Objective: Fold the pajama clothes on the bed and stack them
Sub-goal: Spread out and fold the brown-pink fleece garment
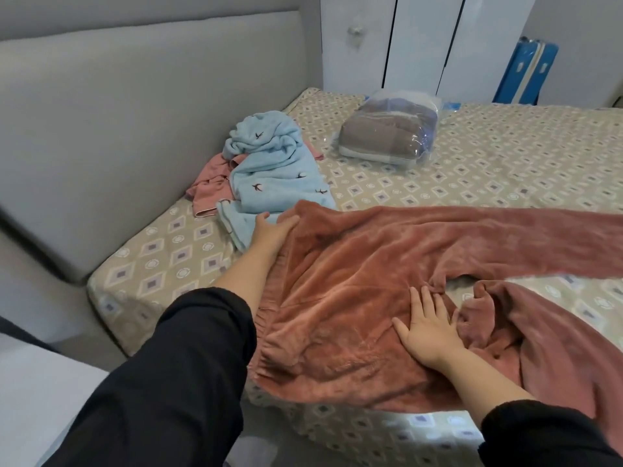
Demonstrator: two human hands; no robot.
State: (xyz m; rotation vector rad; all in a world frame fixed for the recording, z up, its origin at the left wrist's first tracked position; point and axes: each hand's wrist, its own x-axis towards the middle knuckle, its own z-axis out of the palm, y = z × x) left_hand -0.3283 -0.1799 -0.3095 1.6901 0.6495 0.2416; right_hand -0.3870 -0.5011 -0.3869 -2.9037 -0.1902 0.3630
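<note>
Fluffy rust-pink pajama pants (pixel 354 281) lie spread across the near side of the bed, waistband to the left, one leg stretching off to the right. My left hand (pixel 271 230) rests at the far corner of the waistband, fingers curled over the fabric edge. My right hand (pixel 428 325) lies flat, fingers apart, on the crotch area of the pants. A crumpled light-blue pajama piece (pixel 273 170) with small dark bird prints sits beyond my left hand. Under it pokes out a thin pink garment (pixel 210 187).
The bed (pixel 472 170) has a beige diamond-patterned sheet. A clear plastic bag of folded bedding (pixel 387 129) lies at the back. A grey padded headboard (pixel 118 129) runs along the left. White wardrobe doors (pixel 421 38) and a blue object (pixel 526 75) stand behind.
</note>
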